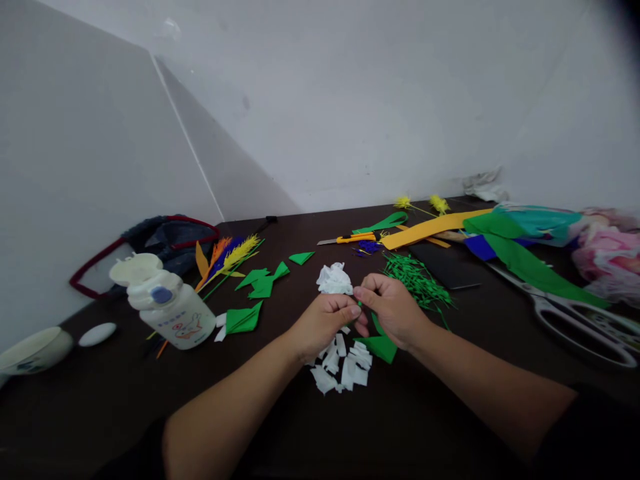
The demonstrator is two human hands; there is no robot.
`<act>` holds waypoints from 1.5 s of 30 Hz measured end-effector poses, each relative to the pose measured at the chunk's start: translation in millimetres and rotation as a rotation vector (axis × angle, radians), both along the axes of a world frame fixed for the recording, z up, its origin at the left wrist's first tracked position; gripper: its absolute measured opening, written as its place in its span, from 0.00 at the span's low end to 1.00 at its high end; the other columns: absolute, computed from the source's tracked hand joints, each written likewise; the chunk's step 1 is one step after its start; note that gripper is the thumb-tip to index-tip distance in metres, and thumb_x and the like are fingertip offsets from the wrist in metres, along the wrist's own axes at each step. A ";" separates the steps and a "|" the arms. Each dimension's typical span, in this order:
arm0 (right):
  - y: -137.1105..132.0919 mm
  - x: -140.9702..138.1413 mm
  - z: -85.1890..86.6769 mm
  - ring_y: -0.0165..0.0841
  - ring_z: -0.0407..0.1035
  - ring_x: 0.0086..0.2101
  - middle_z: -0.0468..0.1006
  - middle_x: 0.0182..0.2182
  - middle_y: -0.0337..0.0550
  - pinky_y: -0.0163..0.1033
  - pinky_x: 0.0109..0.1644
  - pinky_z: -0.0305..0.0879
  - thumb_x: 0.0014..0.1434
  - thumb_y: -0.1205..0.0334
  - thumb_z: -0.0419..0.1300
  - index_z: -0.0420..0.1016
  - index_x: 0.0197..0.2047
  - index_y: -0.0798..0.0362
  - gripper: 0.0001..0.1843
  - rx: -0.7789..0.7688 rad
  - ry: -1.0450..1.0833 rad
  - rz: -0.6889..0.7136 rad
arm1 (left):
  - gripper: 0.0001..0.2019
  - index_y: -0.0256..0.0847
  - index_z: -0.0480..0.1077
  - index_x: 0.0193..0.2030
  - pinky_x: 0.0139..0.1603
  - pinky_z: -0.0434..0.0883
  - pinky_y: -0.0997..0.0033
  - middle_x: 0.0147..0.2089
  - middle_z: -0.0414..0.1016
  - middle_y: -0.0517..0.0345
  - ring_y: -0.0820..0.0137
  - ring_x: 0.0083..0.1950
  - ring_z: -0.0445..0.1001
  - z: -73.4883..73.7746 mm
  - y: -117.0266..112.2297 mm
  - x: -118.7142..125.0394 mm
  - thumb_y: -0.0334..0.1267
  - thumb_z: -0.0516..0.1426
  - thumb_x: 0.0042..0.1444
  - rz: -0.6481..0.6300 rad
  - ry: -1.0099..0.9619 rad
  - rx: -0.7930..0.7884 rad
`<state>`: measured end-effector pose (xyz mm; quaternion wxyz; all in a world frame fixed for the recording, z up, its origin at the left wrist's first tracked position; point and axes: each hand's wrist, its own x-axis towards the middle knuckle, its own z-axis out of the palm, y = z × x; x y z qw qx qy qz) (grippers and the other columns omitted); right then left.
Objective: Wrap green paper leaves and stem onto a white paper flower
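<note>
My left hand (323,323) and my right hand (393,310) meet over the middle of the dark table, fingertips pinched together. A small green paper piece (360,304) shows between them, mostly covered by the fingers. Just beyond lies a heap of crumpled white paper (335,279). Nearer me, under the hands, white paper scraps (350,373) are spread out. A folded green paper piece (383,348) sits below my right hand. To its right is a pile of thin twisted green paper bits (417,280).
Left stand a white bottle (175,313) with its lid up, a bowl (37,350), and yellow, orange and purple paper stalks (233,257). Green cut pieces (263,285) lie nearby. A utility knife (350,238) with bare blade is behind; large scissors (575,317) and orange paper strips (435,227) are right.
</note>
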<state>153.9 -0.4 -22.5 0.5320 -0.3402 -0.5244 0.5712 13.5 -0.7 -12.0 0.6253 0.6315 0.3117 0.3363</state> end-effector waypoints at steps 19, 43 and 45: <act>5.0 3.1 2.9 0.23 0.54 0.17 0.59 0.13 0.31 0.33 0.21 0.51 0.45 0.59 0.61 0.59 0.15 0.53 0.16 0.072 -0.177 -0.245 | 0.11 0.33 0.70 0.27 0.38 0.64 0.70 0.25 0.73 0.56 0.72 0.29 0.69 -2.8 0.4 2.0 0.39 0.53 0.54 -0.012 0.022 0.032; 12.4 9.6 -3.1 0.25 0.48 0.21 0.52 0.17 0.31 0.34 0.25 0.48 0.48 0.60 0.59 0.54 0.17 0.52 0.18 0.233 -0.211 -0.285 | 0.10 0.35 0.71 0.28 0.36 0.62 0.71 0.27 0.70 0.57 0.72 0.31 0.66 0.1 7.3 -4.1 0.40 0.54 0.50 0.092 0.223 0.241; 11.6 7.9 -2.2 0.25 0.48 0.21 0.53 0.17 0.31 0.34 0.25 0.49 0.48 0.60 0.59 0.54 0.17 0.53 0.17 0.230 -0.213 -0.288 | 0.09 0.35 0.69 0.30 0.34 0.62 0.72 0.27 0.68 0.59 0.74 0.30 0.65 -0.8 7.0 -0.4 0.40 0.58 0.46 0.162 0.073 0.161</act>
